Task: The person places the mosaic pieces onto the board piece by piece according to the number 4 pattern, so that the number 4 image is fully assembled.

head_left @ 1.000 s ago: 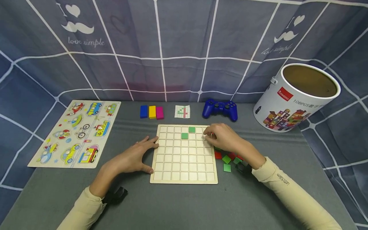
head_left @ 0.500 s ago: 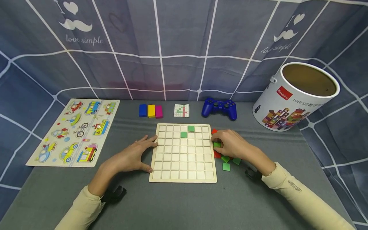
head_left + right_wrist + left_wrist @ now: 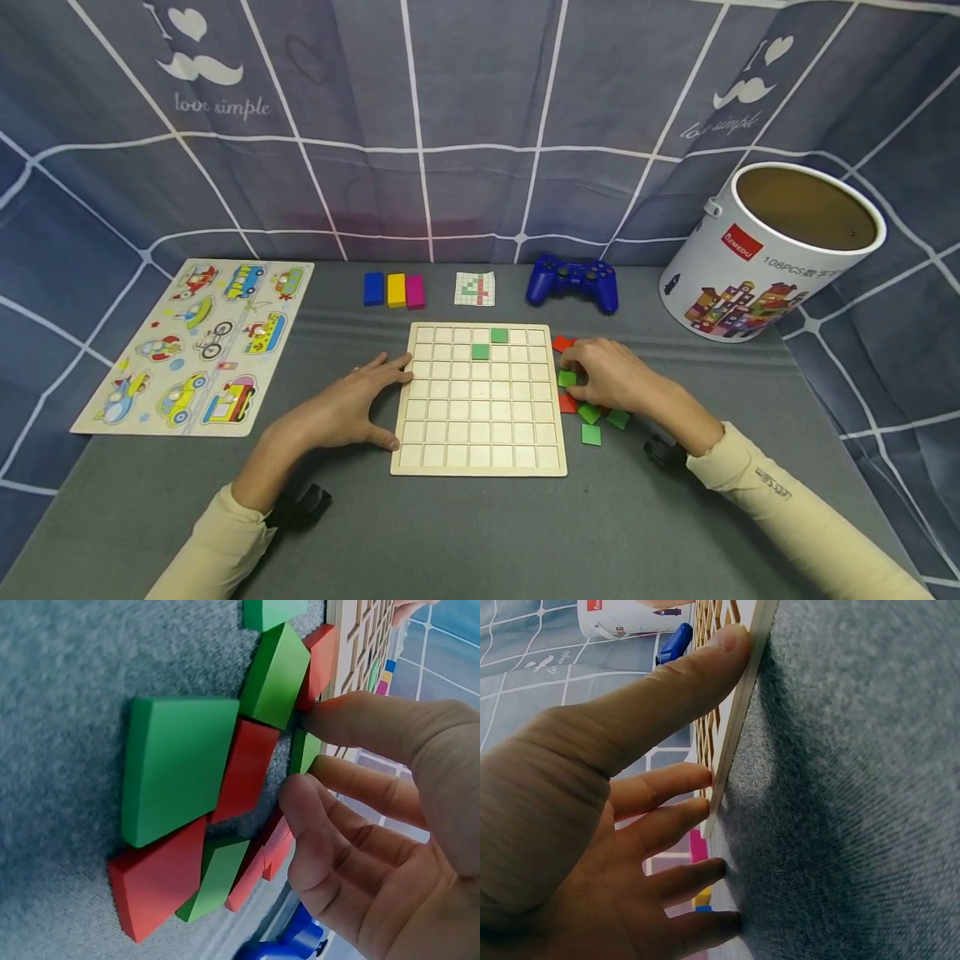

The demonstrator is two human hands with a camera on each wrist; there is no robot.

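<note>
A wooden grid board [image 3: 480, 472] lies in the middle of the grey table, with two green tiles [image 3: 499, 335] in cells near its far edge. My left hand [image 3: 375, 402] rests flat with straight fingers against the board's left edge [image 3: 742, 712]; the left hand [image 3: 630, 825] holds nothing. Right of the board is a pile of red and green tiles [image 3: 592, 417]. My right hand [image 3: 577, 371] is on this pile. In the right wrist view, the thumb and forefinger of the right hand [image 3: 375, 787] pinch a small green tile [image 3: 302, 750] beside a bigger green tile [image 3: 180, 765].
A vehicle puzzle board [image 3: 198, 346] lies at the left. Along the back stand blue, yellow and pink blocks [image 3: 393, 291], a small pattern card [image 3: 475, 288] and a blue game controller [image 3: 572, 283]. A white open bucket [image 3: 772, 258] is at the back right. A curtain hangs behind.
My right hand has moved off the board's upper right corner, rightward and down onto the tile pile. The left hand has stayed in place.
</note>
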